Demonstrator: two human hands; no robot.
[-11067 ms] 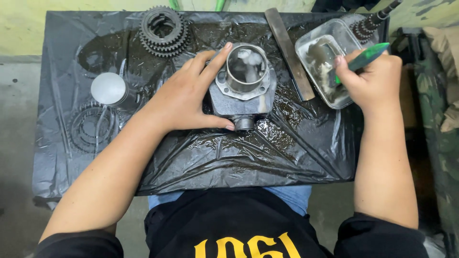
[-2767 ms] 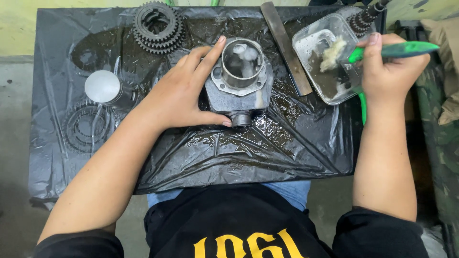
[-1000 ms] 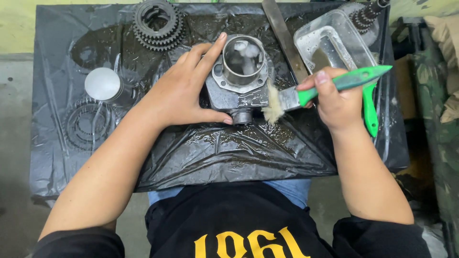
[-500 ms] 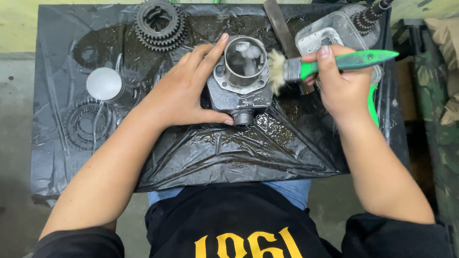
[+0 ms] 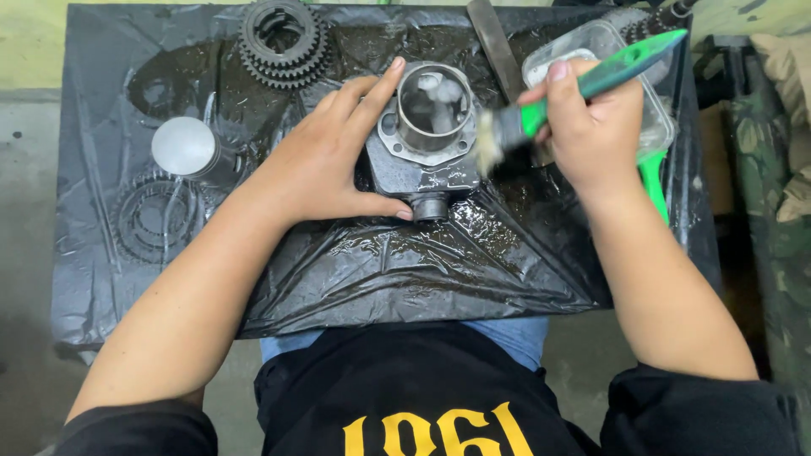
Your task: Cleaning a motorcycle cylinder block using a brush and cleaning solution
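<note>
We are bracing the metal cylinder with our left hand spread open, its grip unclosed, while our right hand is gripping the green brush, bristles just left of that grip. Light strokes would suit best.

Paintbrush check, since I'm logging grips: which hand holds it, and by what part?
The right hand holds the paintbrush by its green handle, just behind the ferrule; the left hand steadies the metal cylinder.
</note>
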